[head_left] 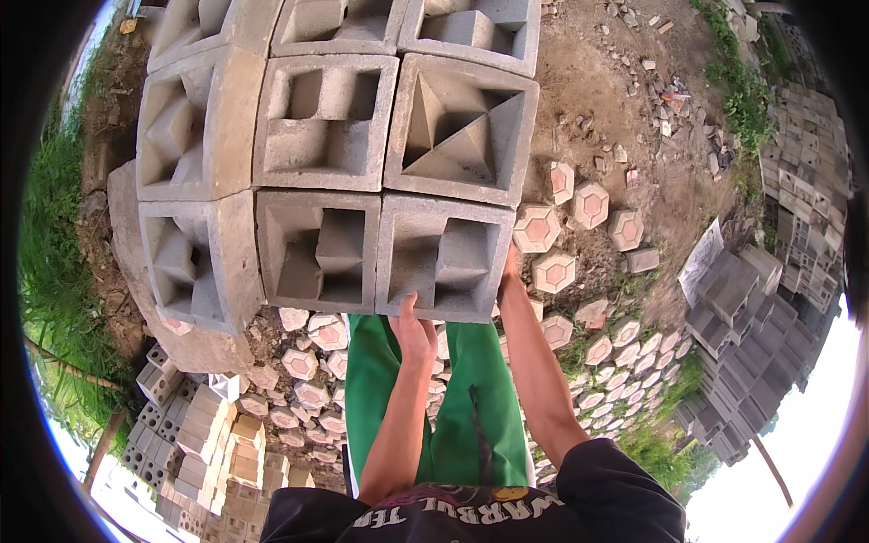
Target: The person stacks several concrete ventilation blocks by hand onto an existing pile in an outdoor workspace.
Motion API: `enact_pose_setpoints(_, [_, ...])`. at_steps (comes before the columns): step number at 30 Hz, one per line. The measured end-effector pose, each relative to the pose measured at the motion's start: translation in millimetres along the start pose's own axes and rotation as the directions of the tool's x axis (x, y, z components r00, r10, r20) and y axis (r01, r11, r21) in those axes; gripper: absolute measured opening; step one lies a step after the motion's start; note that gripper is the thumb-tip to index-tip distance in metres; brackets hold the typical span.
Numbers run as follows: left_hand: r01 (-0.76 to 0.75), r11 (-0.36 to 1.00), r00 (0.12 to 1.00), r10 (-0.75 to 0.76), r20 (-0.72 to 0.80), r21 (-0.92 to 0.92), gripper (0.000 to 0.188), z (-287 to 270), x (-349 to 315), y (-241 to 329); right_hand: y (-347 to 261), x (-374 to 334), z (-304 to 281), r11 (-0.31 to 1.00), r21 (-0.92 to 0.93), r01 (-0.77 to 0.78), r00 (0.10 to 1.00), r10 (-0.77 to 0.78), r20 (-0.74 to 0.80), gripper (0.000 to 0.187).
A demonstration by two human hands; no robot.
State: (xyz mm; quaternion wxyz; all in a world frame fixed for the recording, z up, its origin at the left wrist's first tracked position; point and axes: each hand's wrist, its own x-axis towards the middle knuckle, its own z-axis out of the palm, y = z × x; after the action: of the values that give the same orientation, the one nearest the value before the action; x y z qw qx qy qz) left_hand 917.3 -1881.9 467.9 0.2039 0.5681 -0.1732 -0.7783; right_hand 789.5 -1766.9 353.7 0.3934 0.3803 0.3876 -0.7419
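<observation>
A square grey concrete ventilation block (445, 308) with angled hollows sits at the near right corner of a stack of similar blocks. My left hand (413, 337) grips its near edge, thumb up against the front rim and the other fingers hidden at its underside. At the block's right side is my right hand (511, 270), mostly hidden behind the edge, holding that side. The block lies close against a matching block (371, 253) on its left and another block (523, 136) beyond it.
Hexagonal pavers (538, 228) with pinkish centres cover the ground to the right and around my legs. Grey blocks (742, 317) are piled at far right, and hollow blocks (204, 434) at lower left. Rubble (670, 100) lies on the dirt; grass (68, 235) grows at left.
</observation>
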Motion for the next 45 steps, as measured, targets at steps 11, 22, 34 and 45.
enact_pose_setpoints(11, [0.038,0.958,0.985,-0.085,0.152,0.286,0.054,-38.1,19.0,2.7,-10.5,-53.1,35.1,0.986,-0.148,-0.081,0.997,0.080,-0.013,0.082])
enact_pose_setpoints(22, [0.115,0.268,0.796,-0.601,0.073,0.957,0.045,-46.5,-8.3,53.8,34.5,-191.0,39.9,0.668,-0.723,0.177,0.967,-0.256,0.001,0.082])
enact_pose_setpoints(34, [-0.626,0.093,0.627,-0.530,0.571,0.774,0.040,-47.3,-104.9,178.3,119.8,-316.5,42.8,0.694,-0.532,0.485,0.840,-0.540,0.062,0.039])
enact_pose_setpoints(45, [-0.704,0.299,0.309,-0.688,0.657,0.644,0.039,53.7,-187.1,157.2,86.6,-406.9,39.1,0.514,-0.415,0.751,0.544,-0.837,-0.052,0.036])
